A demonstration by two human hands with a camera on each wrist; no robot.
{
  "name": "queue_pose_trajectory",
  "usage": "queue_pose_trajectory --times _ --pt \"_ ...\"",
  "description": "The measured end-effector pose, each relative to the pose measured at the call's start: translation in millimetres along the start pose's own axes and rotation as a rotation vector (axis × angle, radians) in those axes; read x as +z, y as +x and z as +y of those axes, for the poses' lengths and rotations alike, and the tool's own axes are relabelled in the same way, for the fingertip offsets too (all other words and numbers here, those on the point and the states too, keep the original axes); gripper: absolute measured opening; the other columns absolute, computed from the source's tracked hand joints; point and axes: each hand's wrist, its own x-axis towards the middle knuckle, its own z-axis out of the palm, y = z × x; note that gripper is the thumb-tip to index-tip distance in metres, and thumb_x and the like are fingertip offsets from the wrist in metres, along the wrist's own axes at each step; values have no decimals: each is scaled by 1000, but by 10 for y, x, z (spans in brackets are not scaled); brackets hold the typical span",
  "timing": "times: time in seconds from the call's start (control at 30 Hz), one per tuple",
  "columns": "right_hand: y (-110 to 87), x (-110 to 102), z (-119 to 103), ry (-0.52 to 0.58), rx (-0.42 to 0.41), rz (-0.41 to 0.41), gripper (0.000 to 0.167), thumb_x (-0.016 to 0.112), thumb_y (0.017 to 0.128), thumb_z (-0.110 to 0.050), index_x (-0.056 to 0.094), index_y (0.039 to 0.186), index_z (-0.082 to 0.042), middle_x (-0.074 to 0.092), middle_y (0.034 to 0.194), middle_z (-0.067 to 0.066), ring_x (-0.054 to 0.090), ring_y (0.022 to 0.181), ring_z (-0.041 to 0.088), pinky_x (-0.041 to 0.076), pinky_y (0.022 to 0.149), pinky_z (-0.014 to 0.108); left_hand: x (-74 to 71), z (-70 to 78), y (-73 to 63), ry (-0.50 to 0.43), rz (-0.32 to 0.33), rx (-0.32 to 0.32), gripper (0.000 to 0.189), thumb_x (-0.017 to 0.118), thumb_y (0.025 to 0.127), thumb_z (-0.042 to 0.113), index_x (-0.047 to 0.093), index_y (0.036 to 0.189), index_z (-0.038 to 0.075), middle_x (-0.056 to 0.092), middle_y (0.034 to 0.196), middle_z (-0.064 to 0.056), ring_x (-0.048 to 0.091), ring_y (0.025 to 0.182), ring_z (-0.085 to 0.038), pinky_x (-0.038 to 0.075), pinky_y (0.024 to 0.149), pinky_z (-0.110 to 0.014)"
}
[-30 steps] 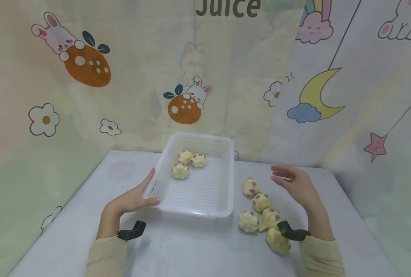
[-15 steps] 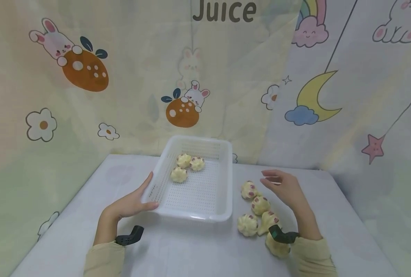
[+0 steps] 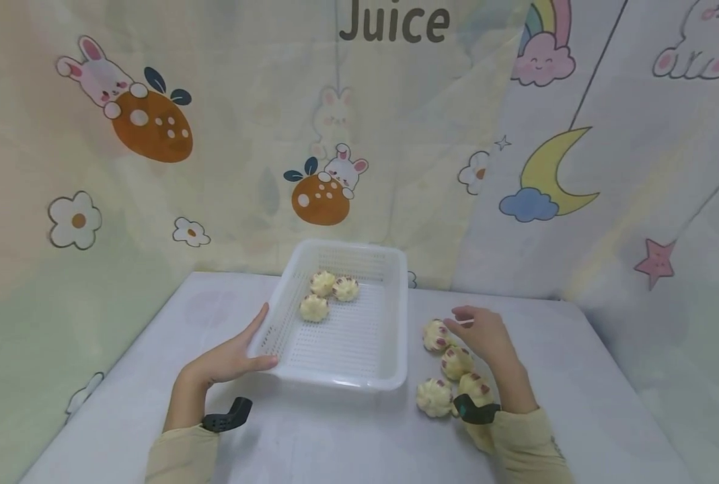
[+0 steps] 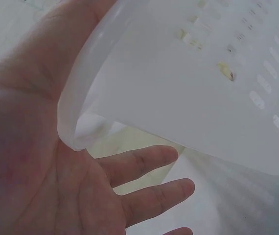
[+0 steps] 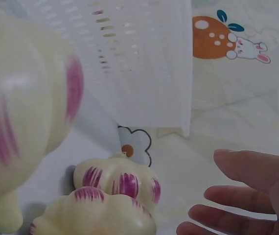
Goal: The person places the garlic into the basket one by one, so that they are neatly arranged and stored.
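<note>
A white perforated plastic basket [image 3: 353,384] stands toward the back of the table, holding 3 cream garlic bulbs [image 3: 314,308] with purple streaks. My left hand [image 3: 229,356] grips its front left corner, thumb at the rim; in the left wrist view, fingers of that hand [image 4: 81,191] reach out beneath the basket [image 4: 144,93]. Right of the basket, several more garlic bulbs [image 3: 457,363] lie in a cluster. Over its far end hovers my right hand [image 3: 483,336], fingers loosely bent, near the farthest bulb [image 3: 436,335]. The right wrist view has this hand [image 5: 252,191] apart from the bulbs [image 5: 115,210].
The white table [image 3: 335,444] ends at the back against a printed cloth [image 3: 238,134] with rabbits and flowers. Black wrist cameras [image 3: 229,415] sit on both wrists. The right one partly covers the nearest bulbs [image 3: 479,435].
My right hand has moved left and a little down, to just beside the farthest garlic bulb. The left hand and the basket have kept their place.
</note>
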Motion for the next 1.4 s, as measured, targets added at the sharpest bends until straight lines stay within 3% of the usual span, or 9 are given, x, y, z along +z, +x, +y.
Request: queue_pose_trajectory --times 0.17,0.43,0.7,0.93,1.2,1.4 --pt "9 44 -27 -17 21 -45 52 63 90 -32 56 127 3 63 119 24 64 101 35 55 70 35 1 5 12 -2 -5 -3 112 71 82 39 -17 150 29 13 159 -15 25 141 -35 21 109 -60" --pt "25 66 7 -118 3 -58 51 59 92 -33 57 125 5 63 117 26 61 104 39 48 87 50 -1 64 19 -8 -8 8 110 71 83 36 -16 151 29 6 160 -16 19 143 -37 19 110 -60" --pt "105 176 88 -150 -20 -110 54 62 91 -34 51 134 -3 61 122 25 60 108 38 45 89 54 29 2 28 -32 7 -19 112 72 82 39 -15 151 31 13 159 -13 25 142 -34 21 109 -60" --pt "99 217 59 -160 -53 -145 54 64 89 -29 51 136 -6 56 128 27 47 122 47 37 98 59 34 -4 18 -30 9 -11 112 72 82 39 -16 150 31 19 158 -12 29 140 -33 22 109 -60" --pt "102 259 72 -186 -87 -124 50 65 88 -28 55 133 -8 59 126 23 50 120 45 40 96 57 15 -12 41 -17 11 -4 111 71 82 39 -16 151 31 21 158 -11 32 139 -32 24 108 -60" --pt "101 274 68 -180 -92 -97 46 65 87 -25 57 129 -6 65 113 17 58 107 37 45 90 52 32 10 18 -25 15 -28 111 72 81 40 -15 150 32 20 158 -11 32 139 -32 23 108 -60"
